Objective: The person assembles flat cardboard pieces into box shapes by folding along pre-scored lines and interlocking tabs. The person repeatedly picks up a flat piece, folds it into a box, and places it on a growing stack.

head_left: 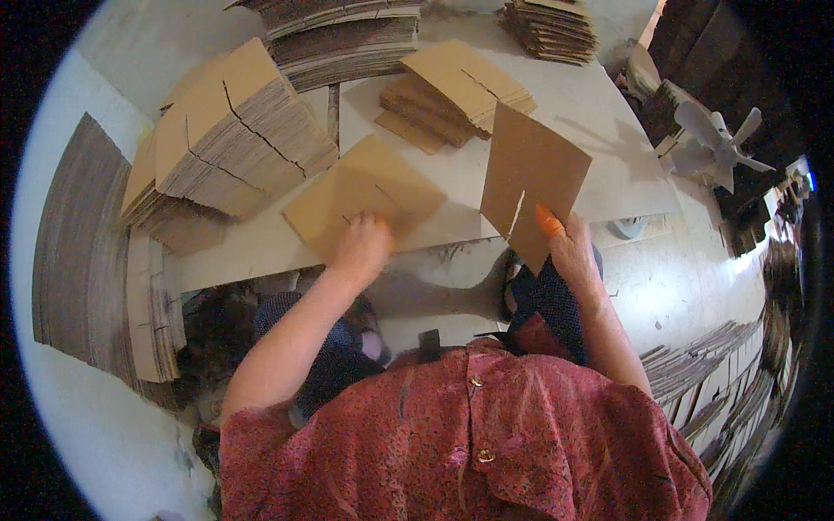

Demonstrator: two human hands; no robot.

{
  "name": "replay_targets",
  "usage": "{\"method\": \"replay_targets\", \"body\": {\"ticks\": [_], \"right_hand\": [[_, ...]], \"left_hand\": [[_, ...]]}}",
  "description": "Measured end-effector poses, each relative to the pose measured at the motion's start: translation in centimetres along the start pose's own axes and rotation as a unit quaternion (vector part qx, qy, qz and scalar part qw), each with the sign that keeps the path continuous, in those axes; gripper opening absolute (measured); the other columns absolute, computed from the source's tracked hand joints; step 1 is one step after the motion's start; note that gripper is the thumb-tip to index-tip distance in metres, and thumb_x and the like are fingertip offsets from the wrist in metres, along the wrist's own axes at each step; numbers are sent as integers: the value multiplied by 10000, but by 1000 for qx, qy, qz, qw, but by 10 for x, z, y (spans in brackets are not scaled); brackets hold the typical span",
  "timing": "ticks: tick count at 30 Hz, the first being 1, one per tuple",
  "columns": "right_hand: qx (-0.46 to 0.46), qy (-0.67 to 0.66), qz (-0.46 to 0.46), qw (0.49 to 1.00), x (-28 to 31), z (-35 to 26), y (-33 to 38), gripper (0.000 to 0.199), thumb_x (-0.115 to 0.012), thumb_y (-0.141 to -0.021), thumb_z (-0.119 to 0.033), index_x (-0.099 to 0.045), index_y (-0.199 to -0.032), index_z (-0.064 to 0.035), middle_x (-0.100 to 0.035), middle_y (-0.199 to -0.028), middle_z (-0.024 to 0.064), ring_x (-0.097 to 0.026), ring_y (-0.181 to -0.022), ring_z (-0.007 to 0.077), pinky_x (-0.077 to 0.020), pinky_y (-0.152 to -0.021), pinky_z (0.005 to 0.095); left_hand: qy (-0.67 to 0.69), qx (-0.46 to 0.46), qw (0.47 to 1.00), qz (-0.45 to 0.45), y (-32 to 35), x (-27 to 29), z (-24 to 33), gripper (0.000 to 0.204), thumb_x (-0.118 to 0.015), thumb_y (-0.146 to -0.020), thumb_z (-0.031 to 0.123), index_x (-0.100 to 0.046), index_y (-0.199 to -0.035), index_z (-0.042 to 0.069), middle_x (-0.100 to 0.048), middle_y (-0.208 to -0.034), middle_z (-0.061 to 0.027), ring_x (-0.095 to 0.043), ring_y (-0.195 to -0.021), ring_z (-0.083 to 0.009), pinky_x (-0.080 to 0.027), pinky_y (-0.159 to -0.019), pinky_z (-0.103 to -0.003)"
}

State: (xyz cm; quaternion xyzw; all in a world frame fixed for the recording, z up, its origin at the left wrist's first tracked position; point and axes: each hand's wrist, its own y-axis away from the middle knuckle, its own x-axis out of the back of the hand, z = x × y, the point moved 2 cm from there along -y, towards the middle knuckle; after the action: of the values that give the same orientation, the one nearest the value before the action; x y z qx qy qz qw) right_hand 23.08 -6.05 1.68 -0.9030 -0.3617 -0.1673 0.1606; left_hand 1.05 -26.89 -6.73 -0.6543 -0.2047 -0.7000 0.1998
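Note:
A brown cardboard sheet (pixel 540 167) is raised above the table's front edge, tilted, with a narrow slot running in from its lower edge. My right hand (pixel 571 249) grips it by the lower right side, an orange cover on one digit. My left hand (pixel 361 247) is closed, its curled fingers over another slotted cardboard sheet (pixel 365 184) lying on the table near the front edge. Those fingertips are partly hidden and slightly blurred, so what they pinch cannot be made out.
On the pale table (pixel 621 187) a short stack of slotted cardboard (pixel 465 82) stands beyond my hands. A tall leaning stack (pixel 234 130) is at the left, more piles (pixel 343 43) at the back. A fan (pixel 719 143) stands at right; cardboard bundles (pixel 708 365) lie lower right.

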Motion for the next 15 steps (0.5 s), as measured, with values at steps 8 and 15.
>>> {"method": "replay_targets", "body": {"ticks": [8,15], "right_hand": [[35,-65,64,995,6,-20,20,169,-563,-858,-120,-607,-937,23,-638,-881,19,-511,-794,67,-439,-678,253],[151,-137,138,969,-14,-49,23,99,-570,-844,-74,-606,-843,17,-581,-707,-18,-447,-651,70,-384,-570,246]], "left_hand": [[319,95,936,118,-8,17,-39,227,-588,-805,198,-592,-768,-26,-589,-754,-162,-574,-696,-254,-452,-660,-375],[342,50,938,12,-20,103,-16,228,-590,-812,195,-615,-843,-29,-604,-724,-72,-514,-653,-132,-428,-598,-303]]}}
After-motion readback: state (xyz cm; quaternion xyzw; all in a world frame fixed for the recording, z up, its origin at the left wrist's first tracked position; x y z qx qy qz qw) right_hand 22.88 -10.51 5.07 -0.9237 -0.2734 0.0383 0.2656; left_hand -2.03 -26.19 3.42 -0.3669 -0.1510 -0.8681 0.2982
